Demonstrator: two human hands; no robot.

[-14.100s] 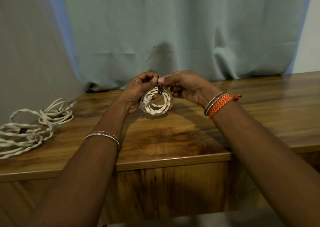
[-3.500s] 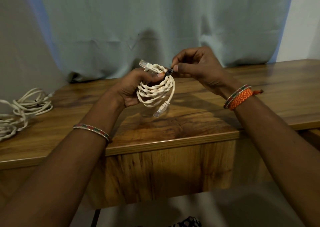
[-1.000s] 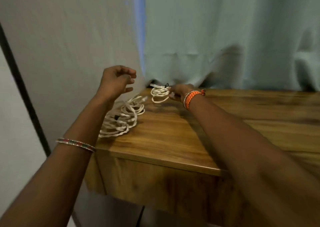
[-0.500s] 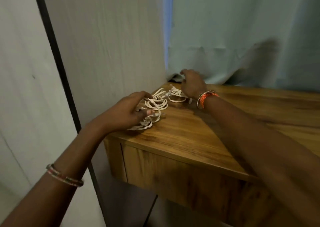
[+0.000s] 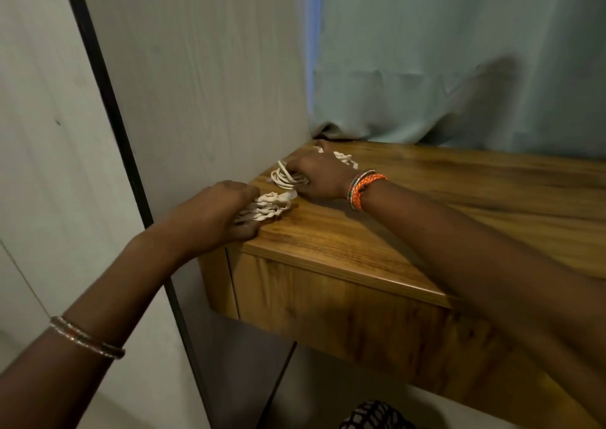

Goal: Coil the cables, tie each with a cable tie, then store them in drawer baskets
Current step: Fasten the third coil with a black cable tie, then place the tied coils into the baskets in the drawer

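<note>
- left hand [image 5: 216, 214] grips a cream coiled cable [image 5: 265, 207] at the near left corner of the wooden counter [image 5: 426, 205]; fingers curled round it
- right hand [image 5: 319, 174] grips a second coil [image 5: 288, 178] just behind; a third bundle [image 5: 346, 159] lies touching that hand
- pale curtain [image 5: 459, 61] hangs behind; grey panel [image 5: 203, 78] stands to the left

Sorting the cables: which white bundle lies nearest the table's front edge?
The braided cable bundle under the left hand; the other bundle lies farther back.
</note>
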